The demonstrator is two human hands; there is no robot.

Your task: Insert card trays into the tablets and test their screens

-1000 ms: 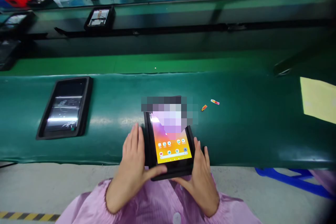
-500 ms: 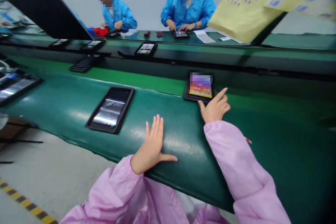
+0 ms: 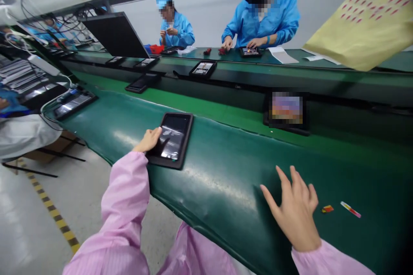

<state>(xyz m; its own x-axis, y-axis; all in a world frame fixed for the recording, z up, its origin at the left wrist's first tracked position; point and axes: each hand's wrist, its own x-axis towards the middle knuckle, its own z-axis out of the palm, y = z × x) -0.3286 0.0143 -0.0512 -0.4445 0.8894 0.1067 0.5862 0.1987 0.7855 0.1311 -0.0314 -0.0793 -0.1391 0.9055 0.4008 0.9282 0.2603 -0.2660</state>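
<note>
A dark tablet (image 3: 172, 139) in a black frame lies on the green bench top in front of me. My left hand (image 3: 149, 141) grips its left edge, thumb over the screen side and the other fingers mostly hidden. My right hand (image 3: 295, 208) hovers over or rests on the bench with fingers spread, holding nothing. Just right of it lie a small yellow-and-red piece (image 3: 327, 209) and a thin white, yellow and pink strip (image 3: 350, 209). Farther off, a second tablet (image 3: 286, 111) with a lit, colourful screen sits on the bright green strip behind the bench edge.
More framed tablets lie to the left, one (image 3: 75, 104) on my bench and another (image 3: 143, 82) on the green strip. Two people in blue work across the line. A black panel (image 3: 114, 34) hangs at left, a yellow sheet (image 3: 364, 25) at upper right.
My left hand has gone from lying flat on the bench to gripping the near tablet. My right hand has drawn back from the lit tablet. The view has shifted left.
</note>
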